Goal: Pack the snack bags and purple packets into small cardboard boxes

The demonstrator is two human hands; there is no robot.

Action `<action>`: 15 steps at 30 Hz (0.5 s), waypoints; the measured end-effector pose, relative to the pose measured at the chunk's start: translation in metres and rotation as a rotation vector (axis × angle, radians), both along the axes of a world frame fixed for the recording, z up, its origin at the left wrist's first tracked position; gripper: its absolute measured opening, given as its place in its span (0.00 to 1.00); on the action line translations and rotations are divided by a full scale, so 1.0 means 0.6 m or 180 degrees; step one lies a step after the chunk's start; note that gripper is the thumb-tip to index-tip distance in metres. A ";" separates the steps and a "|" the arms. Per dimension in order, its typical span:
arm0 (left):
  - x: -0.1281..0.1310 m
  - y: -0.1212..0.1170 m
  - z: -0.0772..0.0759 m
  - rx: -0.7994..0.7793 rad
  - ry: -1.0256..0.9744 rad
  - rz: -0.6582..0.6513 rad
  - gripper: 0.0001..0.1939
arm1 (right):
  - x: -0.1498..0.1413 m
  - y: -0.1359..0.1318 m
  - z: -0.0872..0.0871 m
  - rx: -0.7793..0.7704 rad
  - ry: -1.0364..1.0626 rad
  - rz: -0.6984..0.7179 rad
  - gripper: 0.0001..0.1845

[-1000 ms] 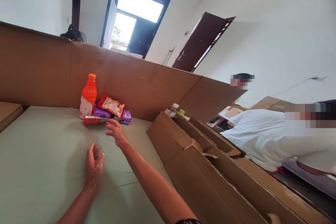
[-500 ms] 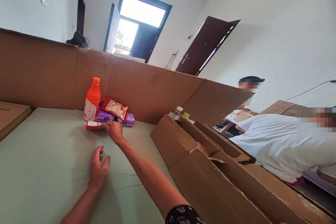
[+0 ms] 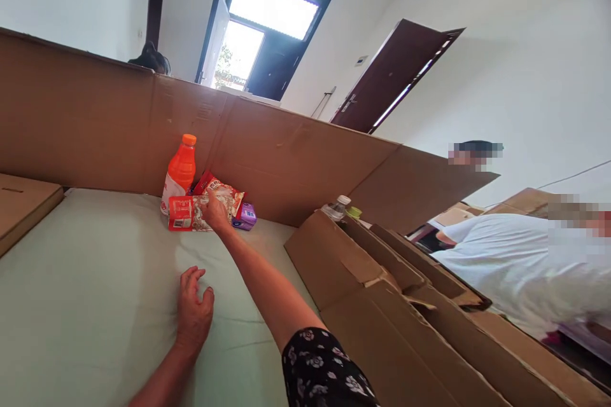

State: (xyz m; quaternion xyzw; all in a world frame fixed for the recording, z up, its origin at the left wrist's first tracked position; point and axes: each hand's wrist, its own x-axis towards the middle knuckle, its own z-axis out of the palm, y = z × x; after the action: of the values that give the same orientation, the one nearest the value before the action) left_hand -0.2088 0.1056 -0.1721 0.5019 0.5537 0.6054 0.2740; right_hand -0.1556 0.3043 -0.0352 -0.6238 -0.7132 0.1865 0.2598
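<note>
Head view: my right grip (image 3: 216, 211), left of centre in the frame, grasps a red packet (image 3: 180, 213) toward its right end; fingertip contact partly hidden. The packet stands label side toward me, overlapping the base of an orange bottle (image 3: 181, 164); touching or apart, cannot tell. Behind it sits a red-and-white packet (image 3: 233, 193), with a purple pack (image 3: 246, 216) at lower right of that. My left grip (image 3: 195, 313), lower centre, is released, fingers loosely curled above the green cloth (image 3: 95, 280). Risks: a leftward swing could topple the upright bottle; the off-centre hold could let the packet twist or slip; snagging could pull down the rear packet.
</note>
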 end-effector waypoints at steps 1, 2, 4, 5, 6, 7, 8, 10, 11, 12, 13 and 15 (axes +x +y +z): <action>-0.001 0.000 0.000 -0.0003 0.0035 0.0004 0.15 | -0.001 -0.004 0.001 0.0030 0.0051 0.0008 0.22; -0.003 0.001 0.001 -0.0004 0.0072 0.0007 0.15 | -0.002 -0.009 0.003 0.0064 0.0107 0.0026 0.21; -0.008 0.002 0.004 0.0004 0.0147 0.0000 0.16 | -0.003 -0.025 0.010 0.0123 0.0217 0.0101 0.20; -0.011 0.003 0.006 0.0016 0.0179 -0.0008 0.16 | -0.001 -0.039 0.014 0.0145 0.0261 0.0149 0.19; -0.014 0.004 0.009 0.0034 0.0204 -0.0018 0.15 | 0.002 -0.057 0.017 0.0164 0.0293 0.0204 0.18; -0.017 0.005 0.012 0.0056 0.0223 -0.0029 0.15 | 0.008 -0.080 0.019 0.0184 0.0314 0.0270 0.17; -0.020 0.006 0.015 0.0080 0.0236 -0.0042 0.15 | 0.017 -0.107 0.021 0.0210 0.0324 0.0346 0.16; -0.025 0.010 0.022 0.0127 0.0251 -0.0062 0.15 | 0.045 -0.176 0.025 0.0301 0.0322 0.0511 0.16; -0.027 0.013 0.025 0.0142 0.0260 -0.0069 0.15 | 0.065 -0.215 0.028 0.0376 0.0309 0.0587 0.16; -0.029 0.015 0.027 0.0148 0.0272 -0.0072 0.16 | 0.088 -0.256 0.032 0.0466 0.0291 0.0645 0.15; -0.030 0.018 0.030 0.0147 0.0290 -0.0069 0.16 | 0.114 -0.297 0.038 0.0560 0.0276 0.0680 0.15; -0.033 0.022 0.035 0.0126 0.0344 -0.0057 0.16 | 0.178 -0.379 0.054 0.0840 0.0173 0.0642 0.13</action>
State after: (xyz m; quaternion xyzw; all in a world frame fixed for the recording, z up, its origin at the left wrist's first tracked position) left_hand -0.2284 0.1188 -0.1513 0.5441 0.5511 0.5858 0.2390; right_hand -0.0489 0.0769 -0.0026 -0.5043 -0.7831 0.1331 0.3387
